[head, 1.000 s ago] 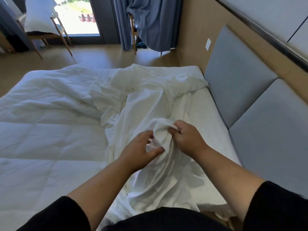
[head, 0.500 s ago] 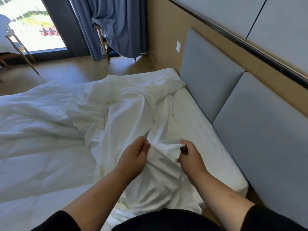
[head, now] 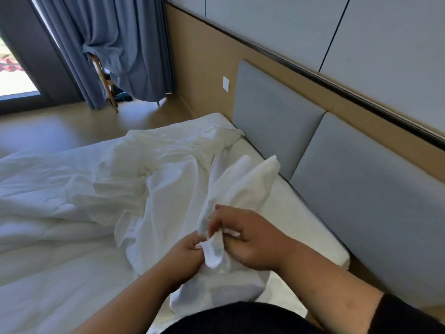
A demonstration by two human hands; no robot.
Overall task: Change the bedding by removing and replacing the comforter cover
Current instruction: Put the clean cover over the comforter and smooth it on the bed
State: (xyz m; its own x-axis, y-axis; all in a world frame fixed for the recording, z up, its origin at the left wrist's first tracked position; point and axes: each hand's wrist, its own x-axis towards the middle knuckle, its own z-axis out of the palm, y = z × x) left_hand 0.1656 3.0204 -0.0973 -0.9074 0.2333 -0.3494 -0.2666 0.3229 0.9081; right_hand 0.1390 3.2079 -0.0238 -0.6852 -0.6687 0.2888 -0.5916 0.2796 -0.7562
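One white cover (head: 183,189) rumpled across one bed (head: 301,225), one comforter (head: 48,213) spread to its left, two grey headboard panels (head: 361,189) behind. Two hands close together above the near edge, forearms reaching forward. Left hand (head: 186,249) and right hand (head: 250,239) both curled tight, pinching a lifted corner of the cover.

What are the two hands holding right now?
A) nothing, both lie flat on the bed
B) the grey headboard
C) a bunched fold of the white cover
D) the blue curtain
C: the left hand and the right hand both pinch a gathered fold of the white cover, lifted off the bed beside the grey headboard.
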